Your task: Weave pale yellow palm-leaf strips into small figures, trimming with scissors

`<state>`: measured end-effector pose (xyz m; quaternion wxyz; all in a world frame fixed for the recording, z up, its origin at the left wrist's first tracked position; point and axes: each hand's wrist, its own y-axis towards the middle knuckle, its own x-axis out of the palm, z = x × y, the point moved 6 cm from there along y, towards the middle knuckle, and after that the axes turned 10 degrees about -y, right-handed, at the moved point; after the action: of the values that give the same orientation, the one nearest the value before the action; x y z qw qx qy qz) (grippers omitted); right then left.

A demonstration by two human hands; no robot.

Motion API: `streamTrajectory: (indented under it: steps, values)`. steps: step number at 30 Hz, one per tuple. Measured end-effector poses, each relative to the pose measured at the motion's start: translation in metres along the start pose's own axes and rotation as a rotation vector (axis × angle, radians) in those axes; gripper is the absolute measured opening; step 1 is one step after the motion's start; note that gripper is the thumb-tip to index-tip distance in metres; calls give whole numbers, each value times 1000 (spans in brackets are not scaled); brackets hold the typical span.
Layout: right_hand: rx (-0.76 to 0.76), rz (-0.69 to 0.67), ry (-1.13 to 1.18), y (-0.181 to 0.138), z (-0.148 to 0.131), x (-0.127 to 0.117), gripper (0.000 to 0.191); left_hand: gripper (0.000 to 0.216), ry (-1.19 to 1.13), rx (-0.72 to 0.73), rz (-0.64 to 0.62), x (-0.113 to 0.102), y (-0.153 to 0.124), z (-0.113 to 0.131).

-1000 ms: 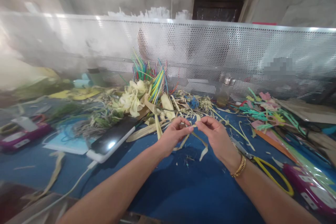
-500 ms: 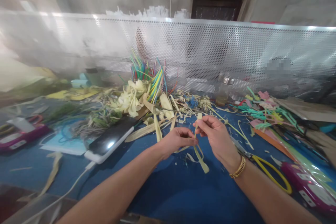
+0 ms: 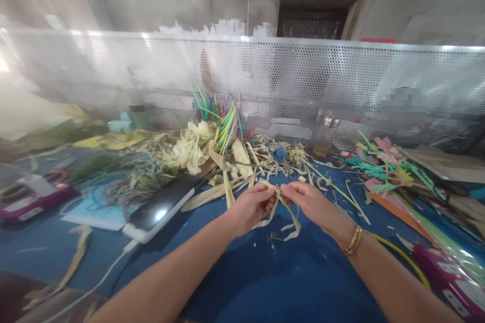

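Observation:
Both my hands meet above the blue table top, pinching one pale dried leaf strip. My left hand grips the strip's left part with closed fingers. My right hand, with a gold bracelet at the wrist, pinches it close beside the left. The loose ends of the strip curl down toward the table between the hands.
A heap of pale leaf strips and coloured straws lies behind the hands. A phone on a cable rests left. Yellow-handled scissors, coloured paper bits and a pink item lie right. A perforated metal screen closes the back.
The strip stood upright between the hands half a second ago; now it lies lower and more level, with both hands drawn close and the right hand lowered.

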<state>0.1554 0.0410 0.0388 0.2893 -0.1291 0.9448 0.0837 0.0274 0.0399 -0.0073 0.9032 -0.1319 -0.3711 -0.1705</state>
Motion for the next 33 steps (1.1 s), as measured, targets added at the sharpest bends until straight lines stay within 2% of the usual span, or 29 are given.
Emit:
streamTrajectory:
  steps: [2, 7, 12, 15, 21, 28, 33]
  values:
    - [-57, -20, -69, 0, -2, 0, 29, 21, -22, 8, 24, -3, 1, 1]
    - [-148, 101, -222, -1, -4, -9, 19, 27, 81, 7, 77, -6, 2, 1]
    - [-235, 126, -257, -1, -9, -8, 19, 24, 229, -30, 19, -1, 0, 0]
    - [-230, 184, -297, 0, -9, -12, 18, 19, 231, -87, 2, 1, -2, -3]
    - [-218, 221, -303, 2, -7, -16, 18, 25, 182, -122, -9, 1, -4, -6]
    - [-180, 325, -288, 3, 0, -26, 25, 27, 135, -80, -40, 3, -3, 1]
    - [-179, 382, -277, 1, 0, -31, 26, 15, 88, -26, -32, 3, -1, 6]
